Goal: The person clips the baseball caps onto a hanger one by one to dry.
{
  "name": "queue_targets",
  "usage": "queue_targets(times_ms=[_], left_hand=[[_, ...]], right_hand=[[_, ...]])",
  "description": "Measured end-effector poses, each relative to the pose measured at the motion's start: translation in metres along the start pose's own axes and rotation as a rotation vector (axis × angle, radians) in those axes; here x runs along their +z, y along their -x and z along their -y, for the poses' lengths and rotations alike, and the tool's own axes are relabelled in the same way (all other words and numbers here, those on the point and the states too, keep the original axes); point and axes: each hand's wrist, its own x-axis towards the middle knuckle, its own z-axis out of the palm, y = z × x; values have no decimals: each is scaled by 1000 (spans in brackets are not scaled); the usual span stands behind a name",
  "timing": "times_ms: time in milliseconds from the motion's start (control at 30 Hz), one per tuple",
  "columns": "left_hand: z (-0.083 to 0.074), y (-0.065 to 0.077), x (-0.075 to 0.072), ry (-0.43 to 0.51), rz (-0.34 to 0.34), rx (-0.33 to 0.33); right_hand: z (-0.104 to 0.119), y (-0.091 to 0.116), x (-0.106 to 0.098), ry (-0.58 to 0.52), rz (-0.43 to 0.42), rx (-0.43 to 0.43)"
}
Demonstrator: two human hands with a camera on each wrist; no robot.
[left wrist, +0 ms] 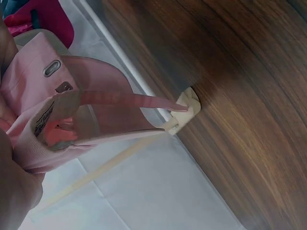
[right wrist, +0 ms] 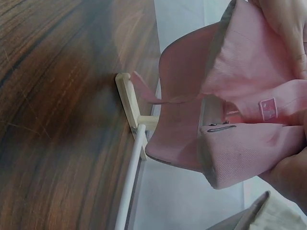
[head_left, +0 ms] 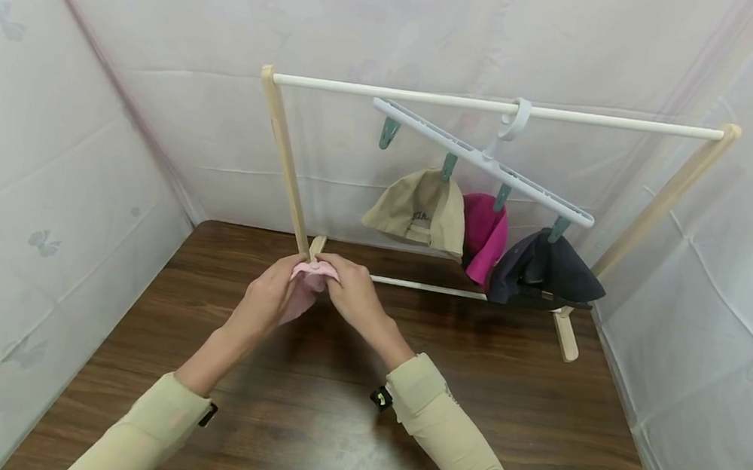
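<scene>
Between my two hands, in front of the rack's left post, is a pink baseball cap (head_left: 301, 299). My left hand (head_left: 265, 296) grips one side of its crown and my right hand (head_left: 356, 293) grips the other, with the fingers close together at the top. In the left wrist view the cap (left wrist: 103, 76) shows its back strap hanging loose and a metal buckle on the fabric. The right wrist view shows the brim of the cap (right wrist: 177, 91) pointing away from the hands, and a small tag in the folded crown.
A rack with a white rail (head_left: 390, 94) and wooden posts (head_left: 285, 158) stands on the brown table (head_left: 304, 425). From its tilted hanger (head_left: 473, 153), green clips hold a beige cap (head_left: 396, 203), a magenta cap (head_left: 488, 238) and a dark cap (head_left: 544, 262). The leftmost clip (head_left: 388, 133) holds nothing.
</scene>
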Motion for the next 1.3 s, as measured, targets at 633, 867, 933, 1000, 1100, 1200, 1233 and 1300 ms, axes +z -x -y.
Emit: queue_targets(times_ms=[633, 867, 933, 1000, 1100, 1200, 1233, 1300], left_hand=[[-11, -21, 16, 178, 98, -100], [-14, -29, 18, 150, -4, -133], [-14, -32, 18, 144, -21, -146], [-14, -35, 17, 134, -31, -160], [-12, -40, 14, 125, -35, -180], [-9, -45, 11, 136, -15, -203], [-7, -46, 9, 139, -5, -209], [-5, -50, 6, 143, 12, -220]], right_hand=[[-5, -7, -17, -48, -53, 57], [-5, -10, -25, -54, -67, 61], [-5, -10, -28, -54, -67, 59], [-5, -11, -31, -55, -60, 65], [-5, -12, -35, -46, -50, 77], [-5, -13, -40, -32, -56, 88], [-6, -13, -41, -25, -61, 85], [-7, -14, -45, -11, -70, 74]])
